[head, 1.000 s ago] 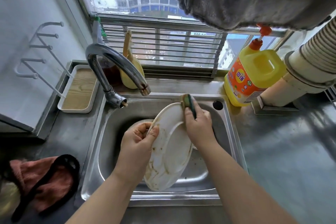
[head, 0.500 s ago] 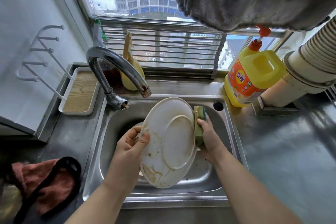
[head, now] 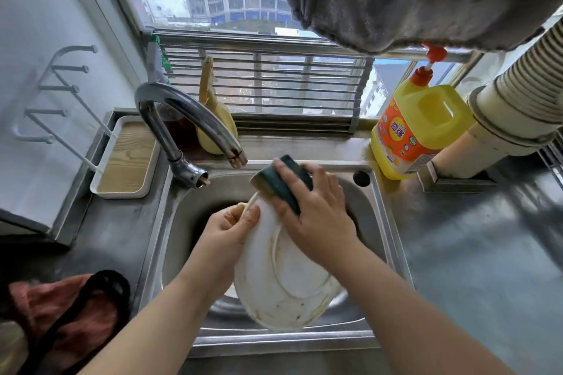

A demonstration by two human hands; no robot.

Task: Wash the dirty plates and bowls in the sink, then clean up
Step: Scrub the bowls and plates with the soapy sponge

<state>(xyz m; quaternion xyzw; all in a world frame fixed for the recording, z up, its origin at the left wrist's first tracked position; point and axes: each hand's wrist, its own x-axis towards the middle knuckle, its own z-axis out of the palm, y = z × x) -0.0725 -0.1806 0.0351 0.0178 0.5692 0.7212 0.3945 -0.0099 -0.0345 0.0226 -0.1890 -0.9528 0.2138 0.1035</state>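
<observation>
Overhead, a white round plate (head: pixel 283 277) streaked with brown residue is held tilted over the stainless-steel sink basin (head: pixel 185 222), its underside and foot ring facing up. The left hand (head: pixel 227 230) grips the plate's upper left rim, thumb on the near face and fingers curled behind it. The right hand (head: pixel 316 210) presses a dark green and yellow scrubbing sponge (head: pixel 281 181) against the plate's top edge, its fingers wrapped over the sponge. A curved chrome tap (head: pixel 182 119) arches over the basin's back left corner. On the grey steel tabletop, a yellow pump bottle of dish detergent (head: pixel 417 131) stands just behind the sink's right corner, and a pinkish-red cloth with a black strap (head: pixel 64 313) lies to the left.
</observation>
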